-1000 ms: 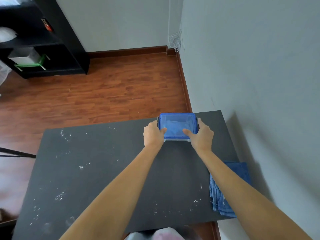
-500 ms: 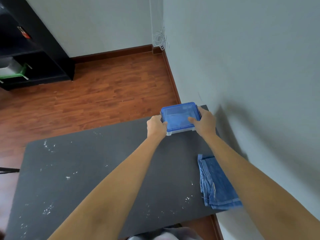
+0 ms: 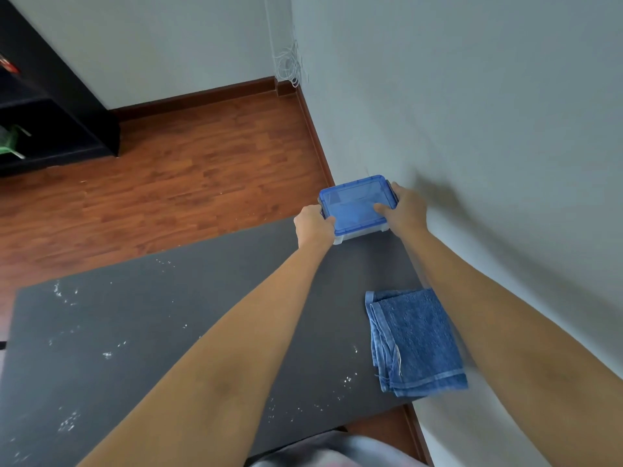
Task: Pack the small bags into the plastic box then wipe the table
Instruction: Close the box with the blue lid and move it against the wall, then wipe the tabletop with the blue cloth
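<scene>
Currently the left hand and right hand are clasping the short ends of the plastic box, thumbs lying on its closed blue lid, at the table's far corner beside the wall. It is judged rigid, light and smooth-sided, so an end-to-end hold suits it. Nearer than the grip, a soft folded cloth is lying beneath the right forearm; white specks are dotting the surface.

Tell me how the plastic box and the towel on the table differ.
The plastic box is rigid with a closed lid; the towel is soft and folded. The box sits at the table's far corner, gripped by the left hand and right hand; the towel lies nearer, untouched. Both are blue.
</scene>
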A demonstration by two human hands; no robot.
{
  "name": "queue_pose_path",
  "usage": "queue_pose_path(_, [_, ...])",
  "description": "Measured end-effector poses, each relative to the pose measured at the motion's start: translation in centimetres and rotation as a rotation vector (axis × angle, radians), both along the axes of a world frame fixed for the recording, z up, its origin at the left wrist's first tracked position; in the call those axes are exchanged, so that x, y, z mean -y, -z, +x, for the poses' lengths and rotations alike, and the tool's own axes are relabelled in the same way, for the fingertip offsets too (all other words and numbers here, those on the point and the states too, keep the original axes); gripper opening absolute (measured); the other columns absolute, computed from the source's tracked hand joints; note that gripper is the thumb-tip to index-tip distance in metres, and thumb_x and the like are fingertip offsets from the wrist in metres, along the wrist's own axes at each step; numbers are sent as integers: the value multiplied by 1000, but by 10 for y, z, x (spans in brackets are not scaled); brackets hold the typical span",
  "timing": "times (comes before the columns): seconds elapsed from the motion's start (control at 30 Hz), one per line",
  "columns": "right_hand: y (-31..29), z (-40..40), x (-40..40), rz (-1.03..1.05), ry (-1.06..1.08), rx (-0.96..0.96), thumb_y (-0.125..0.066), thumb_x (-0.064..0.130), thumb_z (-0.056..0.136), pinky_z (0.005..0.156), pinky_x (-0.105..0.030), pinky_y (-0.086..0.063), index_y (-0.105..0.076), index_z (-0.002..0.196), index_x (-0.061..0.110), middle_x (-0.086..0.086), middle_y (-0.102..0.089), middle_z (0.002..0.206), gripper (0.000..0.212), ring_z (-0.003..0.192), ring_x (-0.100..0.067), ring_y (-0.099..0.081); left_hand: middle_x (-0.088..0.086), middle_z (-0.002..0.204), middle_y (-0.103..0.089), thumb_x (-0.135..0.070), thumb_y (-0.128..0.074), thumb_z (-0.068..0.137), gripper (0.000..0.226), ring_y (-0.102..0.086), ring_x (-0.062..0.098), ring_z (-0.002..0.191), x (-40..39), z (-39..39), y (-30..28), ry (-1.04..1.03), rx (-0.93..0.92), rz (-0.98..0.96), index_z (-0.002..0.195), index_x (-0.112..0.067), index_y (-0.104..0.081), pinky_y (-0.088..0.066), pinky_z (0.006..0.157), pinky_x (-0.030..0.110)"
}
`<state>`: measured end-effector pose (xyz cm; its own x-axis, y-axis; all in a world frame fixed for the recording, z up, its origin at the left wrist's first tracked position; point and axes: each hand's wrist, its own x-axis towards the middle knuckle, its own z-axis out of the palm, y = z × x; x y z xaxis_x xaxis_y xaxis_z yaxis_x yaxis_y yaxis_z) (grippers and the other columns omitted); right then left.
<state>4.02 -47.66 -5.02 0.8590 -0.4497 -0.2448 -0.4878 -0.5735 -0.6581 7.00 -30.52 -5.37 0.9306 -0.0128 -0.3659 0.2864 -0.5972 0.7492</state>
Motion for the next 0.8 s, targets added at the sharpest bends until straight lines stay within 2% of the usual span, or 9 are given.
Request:
queue_pose_path(0.07, [2,-4,-4,-76,-3,-13,-62,25,95,109,-44,-41,-38,149,7,-16,-53,142,61,131,-35,-50,11,83,-56,-12,-54,91,22,-47,22,75,-4,-5,0,3,12,-49,101,5,-62,-42,70,34])
queue_pose_path(0.1, [4,-9,-7,-141,4,-24,-56,28,99,114,-49,-34,-30,153,8,-15,-46,149,63,138,-35,-41,8,90,-58,-19,-51,94,30,-50,21,83,-8,-11,-1,-4,-1,-99,115,1,-60,-43,77,33])
queue_pose_path(0.17, [9,-27,-16,-222,48,-1,-44,31,104,118,-58,-20,-20,156,10,-14,-32,159,61,148,-33,-24,-2,104,-59,-33,-41,100,50,-52,17,105,-26,-25,0,11,-15,-148,143,-9,-39,-38,91,28])
queue_pose_path(0.23, [17,-58,-26,-214,81,61,-38,31,105,119,-61,-13,-21,156,11,-14,-24,163,57,152,-34,-14,1,121,-59,-37,-33,102,53,-48,21,123,-55,-44,9,106,45,-78,149,-13,-29,-34,98,27])
queue_pose_path(0.33, [36,-132,-47,-293,25,55,-41,36,103,117,-66,-16,-30,154,17,-17,-21,163,56,151,-41,-13,4,156,-30,-35,-30,103,51,-22,20,146,-117,-80,38,267,175,167,149,-13,-29,-19,116,30])
queue_pose_path(0.5, [72,-241,-67,-518,-282,-262,-11,70,92,116,-68,-15,-26,155,31,-15,-18,164,75,151,-44,-13,3,163,4,-43,-18,101,62,8,23,150,-191,-123,83,592,218,599,153,-14,-7,-4,121,46])
queue_pose_path(0.6, [78,-213,-55,-557,-206,-318,-10,74,89,117,-69,-14,-20,156,36,-12,-11,166,77,151,-45,-9,2,162,7,-49,-8,98,65,10,23,149,-196,-125,90,641,275,706,153,-14,-1,-3,121,46])
queue_pose_path(0.7, [86,-151,-77,-550,-34,-283,-15,73,91,116,-70,-11,-15,156,40,-13,-8,167,73,150,-48,-6,2,163,3,-47,-9,99,63,6,22,150,-198,-125,100,617,326,707,153,-15,-2,-5,121,46])
queue_pose_path(0.8, [98,-133,-139,-589,-120,-190,-25,67,96,117,-68,-10,-18,155,42,-12,-12,166,64,150,-47,-9,3,163,0,-44,-11,100,61,5,23,150,-197,-125,102,633,340,698,153,-14,-3,-5,121,47])
